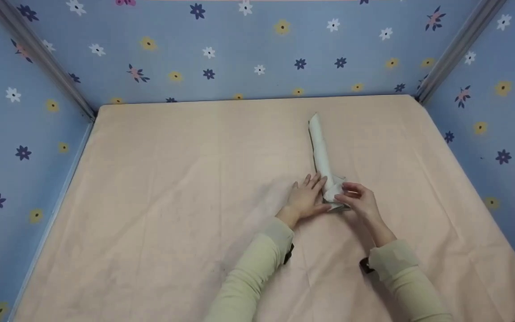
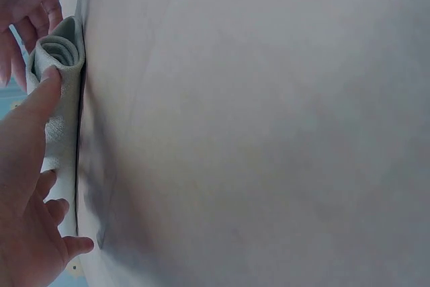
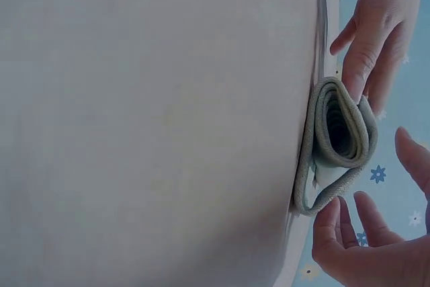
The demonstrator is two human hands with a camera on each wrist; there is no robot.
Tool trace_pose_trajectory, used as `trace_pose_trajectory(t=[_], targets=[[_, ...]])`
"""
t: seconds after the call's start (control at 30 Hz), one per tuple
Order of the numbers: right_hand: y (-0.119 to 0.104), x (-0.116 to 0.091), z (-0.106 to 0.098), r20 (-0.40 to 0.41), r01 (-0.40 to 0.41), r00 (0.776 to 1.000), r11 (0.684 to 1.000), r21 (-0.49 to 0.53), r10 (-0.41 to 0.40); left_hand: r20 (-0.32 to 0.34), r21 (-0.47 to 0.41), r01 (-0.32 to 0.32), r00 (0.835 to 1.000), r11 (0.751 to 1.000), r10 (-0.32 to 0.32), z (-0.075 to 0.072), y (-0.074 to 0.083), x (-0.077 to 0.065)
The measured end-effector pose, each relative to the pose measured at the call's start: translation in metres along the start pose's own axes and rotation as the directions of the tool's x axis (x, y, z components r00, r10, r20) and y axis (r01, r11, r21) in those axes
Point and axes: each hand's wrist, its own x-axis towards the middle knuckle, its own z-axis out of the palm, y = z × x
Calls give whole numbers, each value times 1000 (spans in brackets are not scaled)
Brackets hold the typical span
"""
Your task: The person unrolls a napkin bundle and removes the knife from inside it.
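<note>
A pale grey-green cloth [image 1: 321, 150], rolled into a long tube, lies lengthwise on the table. Its near end shows coiled layers [image 2: 59, 52] and a looser outer fold. My left hand [image 1: 304, 199] rests along the left side of the roll, fingers spread, with the thumb by the near end. On the other side, my right hand [image 1: 362, 203] is at the near end, its fingertips by the loose fold. In the right wrist view, the thumb of that hand [image 3: 383, 250] stands apart from its bent fingers, which touch the outer layer's edge.
A light peach cloth [image 1: 172, 179] with creases covers the table. Blue panels [image 1: 239, 53] with a flower pattern stand at the back and both sides, joined by grey metal posts [image 1: 458, 51] at the back corners.
</note>
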Motion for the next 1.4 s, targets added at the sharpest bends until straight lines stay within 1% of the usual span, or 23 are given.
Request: trace_pose_trajectory(t=[0.07, 0.17, 0.27, 0.33, 0.4, 0.47, 0.57, 0.83, 0.97, 1.2, 1.4], targets=[[0, 1, 0, 22, -15, 1000, 1000, -15, 16, 1, -3, -1, 1000, 1000, 1, 0, 0, 0], [-1, 2, 1, 54, -17, 998, 999, -33, 19, 6, -6, 0, 1000, 1000, 0, 0, 0, 1], [-1, 1, 1, 77, 20, 997, 999, -47, -17, 8, -6, 2, 1000, 1000, -2, 0, 0, 0], [-2, 0, 0, 98, 60, 994, 997, -43, -55, 8, 1, 3, 1000, 1000, -3, 0, 0, 0], [-2, -1, 1, 121, 82, 990, 996, -38, -77, 7, 8, 3, 1000, 1000, -3, 0, 0, 0], [-3, -1, 1, 131, 75, 989, 997, -35, -70, 5, 12, 2, 1000, 1000, -2, 0, 0, 0], [-1, 2, 3, 131, 51, 990, 997, -57, -43, 1, 8, 3, 1000, 1000, -3, 0, 0, 0], [-2, 5, 6, 107, 51, 993, 993, -105, -40, -3, -9, 7, 1000, 1000, -7, 1, 0, 0], [-2, 6, 4, 119, 42, 993, 992, -117, -28, -9, -12, 3, 1000, 1000, -3, 1, 0, -1], [-5, 4, -3, 106, 12, 994, 994, -104, -1, 2, 4, -3, 1000, 1000, 3, 1, 0, 0], [-6, 1, -11, 100, -4, 995, 999, -53, 9, 7, 7, 7, 1000, 1000, -7, 1, -1, 0]])
